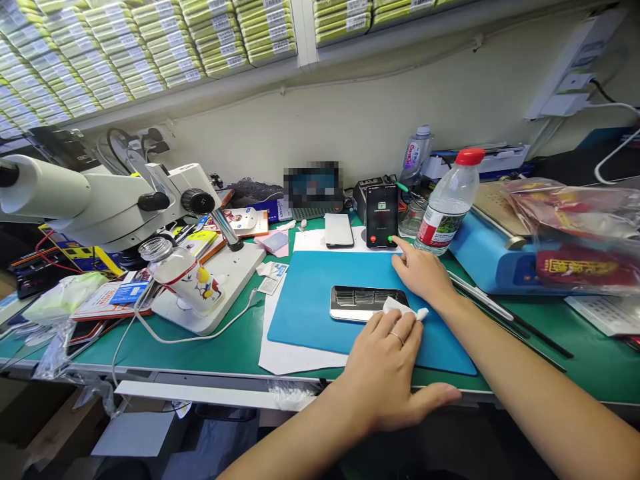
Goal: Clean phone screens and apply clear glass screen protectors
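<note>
My left hand (387,360) wears a ring and presses a white tissue (397,307) with its fingertips onto the right end of a smartphone (357,311). The phone lies flat on a blue mat (310,287), its dark, shiny face reflecting the shelf above. My right hand (425,272) is empty. Its index finger reaches to the green button at the lower right of a second smartphone (383,213), which stands upright behind the mat. Red and green call buttons show on that lit screen.
Left of the mat stand a microscope (115,203) and a glass jar (187,277). A red-capped bottle (447,207) and a blue machine (493,250) are close on the right. Another pale phone (339,230) lies behind the mat. Long dark rods (520,327) rest beside my right forearm.
</note>
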Demonstrator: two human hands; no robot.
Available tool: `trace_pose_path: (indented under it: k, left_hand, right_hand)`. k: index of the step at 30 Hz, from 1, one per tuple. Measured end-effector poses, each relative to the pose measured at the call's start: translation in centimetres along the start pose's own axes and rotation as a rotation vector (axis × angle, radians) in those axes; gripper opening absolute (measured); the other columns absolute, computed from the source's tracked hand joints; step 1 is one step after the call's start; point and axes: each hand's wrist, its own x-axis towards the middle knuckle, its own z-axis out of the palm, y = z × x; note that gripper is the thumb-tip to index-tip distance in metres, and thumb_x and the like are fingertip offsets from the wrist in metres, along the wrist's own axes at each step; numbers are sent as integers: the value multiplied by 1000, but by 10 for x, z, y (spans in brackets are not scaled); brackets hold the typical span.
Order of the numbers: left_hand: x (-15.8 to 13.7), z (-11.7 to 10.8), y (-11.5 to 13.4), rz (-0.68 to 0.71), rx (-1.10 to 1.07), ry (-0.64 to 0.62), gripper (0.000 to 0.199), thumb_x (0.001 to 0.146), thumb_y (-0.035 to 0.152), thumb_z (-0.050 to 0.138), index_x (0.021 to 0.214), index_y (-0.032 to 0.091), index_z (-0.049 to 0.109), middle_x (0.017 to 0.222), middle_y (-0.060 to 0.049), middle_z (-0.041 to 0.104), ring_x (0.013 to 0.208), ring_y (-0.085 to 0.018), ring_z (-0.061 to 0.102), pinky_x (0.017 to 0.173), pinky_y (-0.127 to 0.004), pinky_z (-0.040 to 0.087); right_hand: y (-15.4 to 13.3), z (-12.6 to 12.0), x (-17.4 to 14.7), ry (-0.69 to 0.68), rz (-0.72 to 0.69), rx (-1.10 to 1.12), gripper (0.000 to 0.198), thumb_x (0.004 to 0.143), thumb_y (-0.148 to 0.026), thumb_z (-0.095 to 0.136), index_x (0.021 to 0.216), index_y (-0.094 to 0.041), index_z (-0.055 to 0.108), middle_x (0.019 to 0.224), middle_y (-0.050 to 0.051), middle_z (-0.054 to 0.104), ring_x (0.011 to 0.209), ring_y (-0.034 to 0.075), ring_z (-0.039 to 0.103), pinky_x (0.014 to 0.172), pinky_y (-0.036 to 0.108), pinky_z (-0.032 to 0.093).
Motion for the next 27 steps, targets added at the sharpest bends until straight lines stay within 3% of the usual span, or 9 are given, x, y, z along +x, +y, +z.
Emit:
trace_pose_path:
  k: [9, 13, 18, 22, 27]
  left_hand:
    - [-2, 2, 1, -21, -16, -79, 80, 102, 70, 33, 157, 12, 36, 163, -10, 38, 154, -26, 30, 128, -43, 24]
    - [-17, -7, -12, -109, 29, -92, 80, 102, 69, 34, 159, 13, 33, 166, -9, 32, 154, -28, 29, 127, -48, 27]
    - [-37, -24, -32, -239, 106, -37, 69, 105, 62, 33, 157, 15, 38, 163, -8, 38, 152, -29, 36, 126, -52, 29]
    - [-46, -26, -36, -278, 130, -20, 69, 106, 59, 35, 158, 13, 36, 164, -10, 35, 152, -31, 33, 125, -54, 29]
    - [-38, -16, -21, -260, 82, -17, 80, 101, 67, 38, 157, 10, 38, 164, -13, 36, 153, -35, 30, 125, -53, 30]
  right_hand:
    - [-3, -2, -1, -59, 18, -51, 56, 98, -31, 37, 150, -19, 54, 100, 13, 80, 91, 34, 74, 73, 41, 52]
    - [-1, -2, -1, -54, 11, -43, 56, 97, -31, 38, 149, -19, 55, 96, 11, 80, 89, 33, 74, 71, 39, 52]
    - [0, 0, 0, -34, 3, -39, 56, 96, -31, 39, 149, -19, 56, 87, 11, 80, 80, 31, 74, 64, 37, 51]
    - [-2, 0, 1, -73, 23, -58, 58, 98, -34, 38, 153, -19, 50, 97, 12, 80, 84, 33, 74, 67, 39, 52]
    - [-2, 2, 1, -69, -18, -115, 57, 101, -37, 33, 153, -23, 50, 120, 13, 77, 97, 35, 74, 74, 43, 55]
